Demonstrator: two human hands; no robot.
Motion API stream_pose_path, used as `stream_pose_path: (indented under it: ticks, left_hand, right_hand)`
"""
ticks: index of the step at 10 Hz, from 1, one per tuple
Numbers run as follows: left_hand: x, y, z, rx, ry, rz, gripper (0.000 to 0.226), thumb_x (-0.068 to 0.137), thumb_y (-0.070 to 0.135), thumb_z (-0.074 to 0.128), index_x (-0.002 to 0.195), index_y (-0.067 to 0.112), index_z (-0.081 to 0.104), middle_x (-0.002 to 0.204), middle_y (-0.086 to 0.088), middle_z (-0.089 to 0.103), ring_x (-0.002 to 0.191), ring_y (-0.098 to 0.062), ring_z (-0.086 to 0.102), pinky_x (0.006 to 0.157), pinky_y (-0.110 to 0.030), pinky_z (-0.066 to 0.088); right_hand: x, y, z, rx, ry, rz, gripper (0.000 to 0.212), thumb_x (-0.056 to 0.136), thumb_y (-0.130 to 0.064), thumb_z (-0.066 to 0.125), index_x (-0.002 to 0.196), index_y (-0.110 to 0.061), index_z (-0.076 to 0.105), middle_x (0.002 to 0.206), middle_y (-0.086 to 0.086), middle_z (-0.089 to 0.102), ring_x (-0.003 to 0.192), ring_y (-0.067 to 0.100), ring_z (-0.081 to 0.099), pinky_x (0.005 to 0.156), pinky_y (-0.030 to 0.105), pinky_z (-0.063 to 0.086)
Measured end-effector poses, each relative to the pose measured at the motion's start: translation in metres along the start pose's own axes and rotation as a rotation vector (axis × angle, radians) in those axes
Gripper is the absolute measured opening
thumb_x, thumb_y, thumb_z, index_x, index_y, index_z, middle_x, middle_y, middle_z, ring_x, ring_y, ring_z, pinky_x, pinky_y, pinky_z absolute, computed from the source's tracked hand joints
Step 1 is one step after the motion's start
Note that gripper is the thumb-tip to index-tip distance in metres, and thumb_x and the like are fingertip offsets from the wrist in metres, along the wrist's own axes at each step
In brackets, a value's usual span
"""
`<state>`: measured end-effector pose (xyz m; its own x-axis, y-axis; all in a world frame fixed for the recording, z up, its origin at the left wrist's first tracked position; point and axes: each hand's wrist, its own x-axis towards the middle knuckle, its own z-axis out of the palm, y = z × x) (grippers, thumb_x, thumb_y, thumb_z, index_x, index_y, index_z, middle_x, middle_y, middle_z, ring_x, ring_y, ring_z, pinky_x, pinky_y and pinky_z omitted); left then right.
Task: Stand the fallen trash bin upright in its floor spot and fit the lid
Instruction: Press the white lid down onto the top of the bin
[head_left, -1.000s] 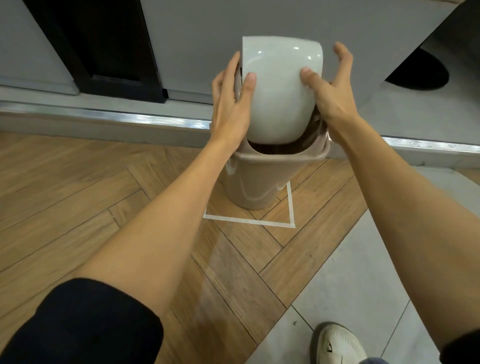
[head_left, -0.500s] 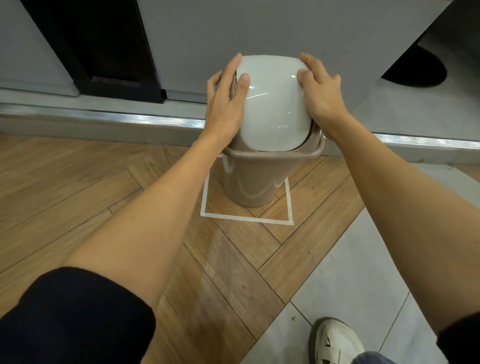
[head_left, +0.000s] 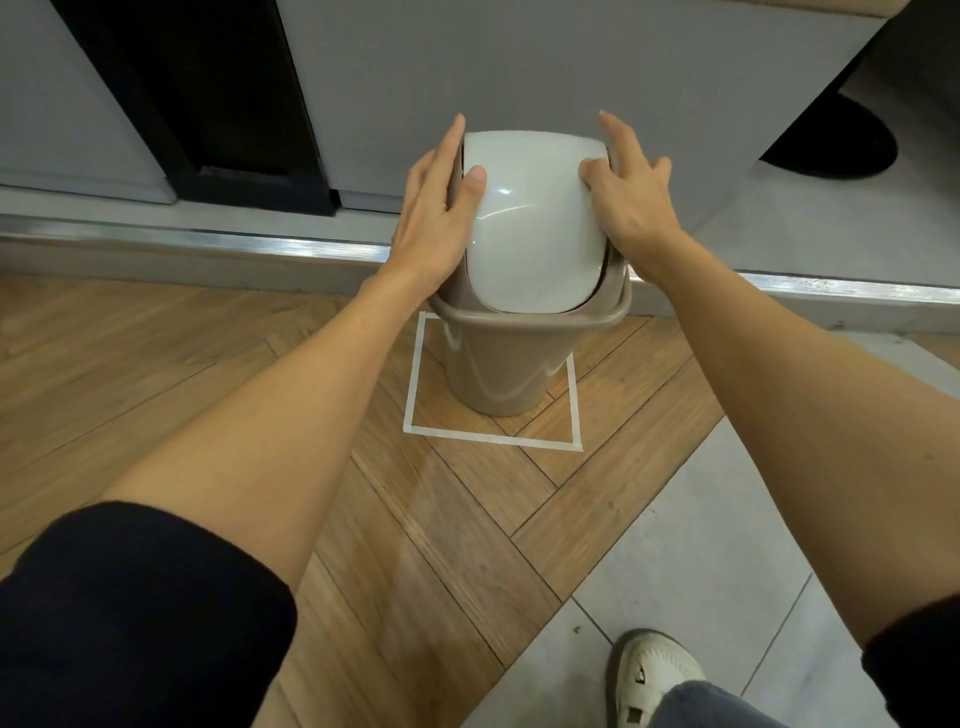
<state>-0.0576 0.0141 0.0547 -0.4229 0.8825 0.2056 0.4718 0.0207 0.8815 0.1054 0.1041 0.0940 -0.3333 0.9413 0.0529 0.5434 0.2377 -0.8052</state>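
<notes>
Two hands are working the lid onto the bin. Below and between the hands, the floor is carrying the bin upright inside a taped square, with its base sitting toward the far side of that mark. Just beyond the hands a grey cabinet is rising, with a metal sill running along its foot.

On top of the bin the lid is resting within the rim, its near edge appearing level there. The left hand is lying flat along the lid's left side, thumb on the pale dome; the right hand is spreading its fingers over the right side. Neither is pinching anything.

Likely risks: uneven pressing could be leaving one side unseated, and I cannot tell whether the far edge is down. A hard push could be swinging the dome panel inward, or sliding the light bin off its mark toward the sill.

Open floor is lying toward the wrists and to the left; room behind the bin is looking tight.
</notes>
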Motion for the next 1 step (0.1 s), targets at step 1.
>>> stream_pose_path:
  ticks: [1]
  left_hand:
    - [0.0080, 0.0240, -0.0120, 0.098, 0.004, 0.015, 0.060, 0.098, 0.045, 0.036, 0.152, 0.031, 0.014, 0.157, -0.001, 0.022, 0.142, -0.016, 0.026, 0.110, -0.032, 0.022]
  right_hand:
    - [0.0079, -0.0201, -0.0164, -0.110, -0.023, 0.000, 0.055, 0.091, -0.034, 0.036, 0.144, -0.046, 0.030, 0.120, 0.000, 0.025, 0.114, 0.033, 0.047, 0.107, 0.050, 0.037]
